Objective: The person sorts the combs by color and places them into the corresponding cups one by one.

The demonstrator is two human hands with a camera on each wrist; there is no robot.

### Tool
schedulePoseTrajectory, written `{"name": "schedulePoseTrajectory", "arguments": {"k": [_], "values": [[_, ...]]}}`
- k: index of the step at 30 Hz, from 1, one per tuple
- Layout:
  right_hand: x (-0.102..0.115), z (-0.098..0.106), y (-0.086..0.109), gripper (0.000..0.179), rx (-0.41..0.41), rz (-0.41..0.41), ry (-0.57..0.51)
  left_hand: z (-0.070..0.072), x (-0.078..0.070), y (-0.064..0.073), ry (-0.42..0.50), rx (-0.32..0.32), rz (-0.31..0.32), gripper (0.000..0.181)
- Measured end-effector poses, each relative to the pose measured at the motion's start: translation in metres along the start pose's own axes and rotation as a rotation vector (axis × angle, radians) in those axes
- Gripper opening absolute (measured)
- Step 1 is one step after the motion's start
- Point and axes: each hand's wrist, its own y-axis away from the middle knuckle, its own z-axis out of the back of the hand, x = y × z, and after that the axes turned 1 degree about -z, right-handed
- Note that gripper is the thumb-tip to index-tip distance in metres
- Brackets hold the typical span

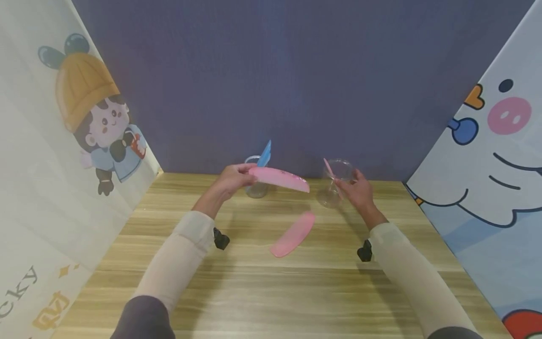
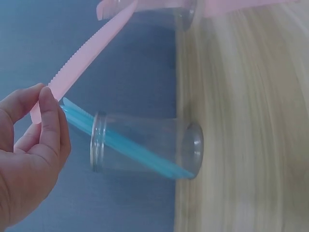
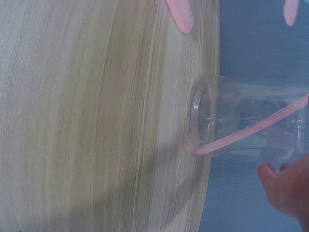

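My left hand point(image 1: 232, 181) pinches one end of a pink comb point(image 1: 281, 179) between thumb and fingers, holding it above the table, teeth downward. Just behind that hand stands a clear jar point(image 2: 145, 125) with a blue comb point(image 2: 130, 147) leaning inside, its top sticking out. On the right, my right hand point(image 1: 357, 190) holds a second clear jar point(image 1: 328, 197) at its side near the rim; part of the grip is hidden in the right wrist view. Inside this jar a pink comb point(image 3: 251, 129) leans diagonally. Another pink comb point(image 1: 293, 234) lies flat on the table between the hands.
The wood-grain table point(image 1: 271, 292) ends at a dark blue panel point(image 1: 279, 84) close behind the jars. Walls with printed cartoon figures stand at left and right. A small black device point(image 1: 221, 238) sits at the left wrist, another point(image 1: 364, 251) at the right.
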Motion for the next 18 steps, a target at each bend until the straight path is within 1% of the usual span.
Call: {"name": "schedulePoseTrajectory", "arguments": {"k": [3, 7, 13, 18], "values": [[-0.001, 0.0, 0.0, 0.104, -0.001, -0.001, -0.01, -0.004, -0.005, -0.004, 0.052, 0.003, -0.015, 0.056], [-0.002, 0.0, -0.001, 0.104, -0.005, -0.001, -0.018, -0.012, -0.016, -0.007, 0.121, 0.008, -0.025, 0.056], [-0.002, -0.001, -0.001, 0.103, -0.003, 0.005, -0.015, -0.026, -0.035, -0.011, 0.152, 0.01, -0.02, 0.056], [-0.001, -0.001, 0.0, 0.103, 0.005, 0.003, -0.041, -0.04, -0.049, -0.017, 0.189, 0.013, -0.032, 0.056]]}}
